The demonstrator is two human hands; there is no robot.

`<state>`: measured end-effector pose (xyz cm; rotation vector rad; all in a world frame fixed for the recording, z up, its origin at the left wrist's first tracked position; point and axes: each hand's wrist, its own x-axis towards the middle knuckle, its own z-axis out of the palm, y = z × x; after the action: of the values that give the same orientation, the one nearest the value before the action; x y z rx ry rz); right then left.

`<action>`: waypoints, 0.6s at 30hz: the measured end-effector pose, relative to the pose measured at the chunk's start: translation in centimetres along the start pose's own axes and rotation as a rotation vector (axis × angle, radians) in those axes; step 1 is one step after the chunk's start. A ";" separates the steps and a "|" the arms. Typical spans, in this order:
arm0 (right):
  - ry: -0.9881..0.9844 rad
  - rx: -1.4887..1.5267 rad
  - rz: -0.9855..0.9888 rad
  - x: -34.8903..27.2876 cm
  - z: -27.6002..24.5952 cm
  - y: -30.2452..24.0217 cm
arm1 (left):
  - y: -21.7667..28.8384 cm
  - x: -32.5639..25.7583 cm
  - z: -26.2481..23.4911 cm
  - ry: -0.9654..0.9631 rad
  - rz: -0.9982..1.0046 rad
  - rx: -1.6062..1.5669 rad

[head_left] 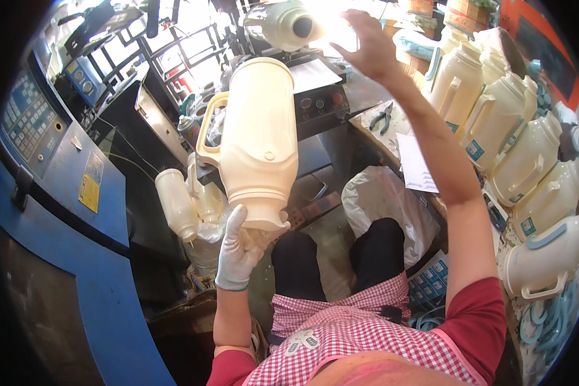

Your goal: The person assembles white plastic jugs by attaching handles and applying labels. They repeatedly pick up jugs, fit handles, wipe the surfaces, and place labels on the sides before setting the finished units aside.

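Observation:
My left hand (238, 254), in a white glove, is closed around the spouted neck of a cream plastic jug (260, 128). The jug is upside down, its base up and its looped handle on the left. My bare right hand (368, 51) is raised at the far side, fingers apart and nothing visible in them. Beside it, to the left, a shiny grey-green rounded vessel (278, 24) lies on its side, its dark round mouth turned toward that hand. Strong glare between the two hides whether they touch.
Several cream jugs (547, 257) crowd the right-hand bench, with pale blue strips (556, 321) near them. Pliers (381, 119) and paper (416, 162) lie closer in. Two more jugs (175, 204) stand low at left. A blue machine panel (35, 122) borders the left; a white bag (389, 202) sits ahead.

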<state>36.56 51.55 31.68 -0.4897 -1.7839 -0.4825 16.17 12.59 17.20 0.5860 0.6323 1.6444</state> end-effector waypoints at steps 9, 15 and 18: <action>-0.014 0.192 0.060 1.8 3.9 -4.7 | 1.3 1.2 1.4 0.047 0.021 -0.015; 0.185 0.041 0.178 -8.8 -23.4 -11.4 | 4.3 2.2 3.3 0.047 0.090 0.170; 0.407 0.261 0.359 -11.9 -31.3 -13.1 | 4.2 7.9 8.4 -0.166 0.079 0.129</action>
<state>57.03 22.35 27.02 -0.4761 -1.3063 -0.0847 17.72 20.53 26.49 0.8415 0.6020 1.6164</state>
